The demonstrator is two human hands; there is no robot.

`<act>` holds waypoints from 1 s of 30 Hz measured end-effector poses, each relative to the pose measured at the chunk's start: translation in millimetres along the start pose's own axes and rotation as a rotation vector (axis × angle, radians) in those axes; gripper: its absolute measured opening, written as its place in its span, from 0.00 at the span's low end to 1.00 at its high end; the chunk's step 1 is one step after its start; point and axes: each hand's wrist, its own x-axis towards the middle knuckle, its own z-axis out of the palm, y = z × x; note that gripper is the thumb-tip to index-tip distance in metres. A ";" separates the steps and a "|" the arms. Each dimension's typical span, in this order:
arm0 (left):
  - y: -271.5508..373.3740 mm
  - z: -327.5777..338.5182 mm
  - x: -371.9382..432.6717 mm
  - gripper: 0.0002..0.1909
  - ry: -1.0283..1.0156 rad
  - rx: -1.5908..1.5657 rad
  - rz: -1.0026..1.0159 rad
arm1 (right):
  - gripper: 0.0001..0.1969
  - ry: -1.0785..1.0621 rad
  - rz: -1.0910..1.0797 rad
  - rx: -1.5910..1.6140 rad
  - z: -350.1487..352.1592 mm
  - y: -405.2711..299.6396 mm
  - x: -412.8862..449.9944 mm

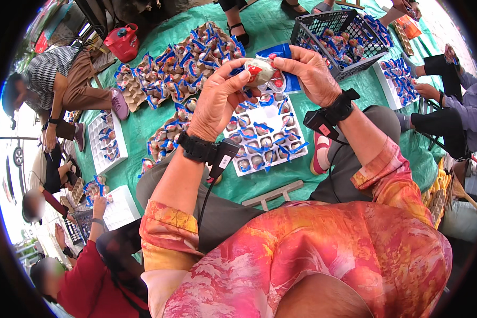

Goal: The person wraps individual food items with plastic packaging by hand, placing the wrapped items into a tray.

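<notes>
Between both hands I hold an egg-shaped item in a clear plastic wrapper (261, 72) with blue and red print. My left hand (227, 89) pinches its left side between thumb and fingers. My right hand (313, 73) grips the wrapper's right side, where a wide blue flap spreads under the fingers. Below them, on the ground, sits a white foam tray (271, 125) with rounded cells. Many of its cells hold similar wrapped eggs with twisted blue ends, while some cells near its upper middle are bare.
A green tarp (238, 181) covers the ground. Cardboard egg trays (133, 99) full of wrapped eggs lie ahead. A black plastic crate (344, 67) holds more. Other foam trays (99, 147) stand left and right. A red bag (122, 43) sits far left. Several people work around me.
</notes>
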 end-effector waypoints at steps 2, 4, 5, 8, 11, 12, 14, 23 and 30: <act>-1.3 -0.5 0.4 0.18 0.019 -0.011 -0.016 | 0.10 -0.003 0.025 -0.017 -0.3 -2.4 -1.3; -1.9 -1.1 0.6 0.18 0.029 -0.021 -0.036 | 0.11 -0.008 0.074 -0.055 -1.0 -6.1 -2.8; -2.0 -1.3 0.6 0.18 0.030 -0.025 -0.049 | 0.11 -0.024 0.054 -0.092 -1.3 -7.9 -3.5; -2.5 -1.9 0.3 0.17 0.027 -0.045 -0.071 | 0.11 -0.040 0.026 -0.186 -2.3 -11.4 -5.4; -3.1 -2.0 -0.7 0.16 0.035 -0.060 -0.094 | 0.11 -0.039 0.007 -0.227 -1.7 -10.9 -5.9; -3.3 -2.0 -1.1 0.15 0.038 -0.064 -0.102 | 0.11 -0.038 0.005 -0.236 -1.5 -10.5 -5.7; -3.4 -2.3 -2.0 0.15 0.026 -0.075 -0.104 | 0.12 -0.040 -0.004 -0.246 -1.7 -10.6 -4.8; -5.6 1.2 -3.6 0.15 0.075 -0.020 -0.097 | 0.35 -0.201 -0.077 -0.243 -0.1 -14.8 -8.1; -7.3 8.1 -3.9 0.19 0.077 0.192 -0.033 | 0.24 -0.096 0.026 -0.346 4.1 -4.9 -8.3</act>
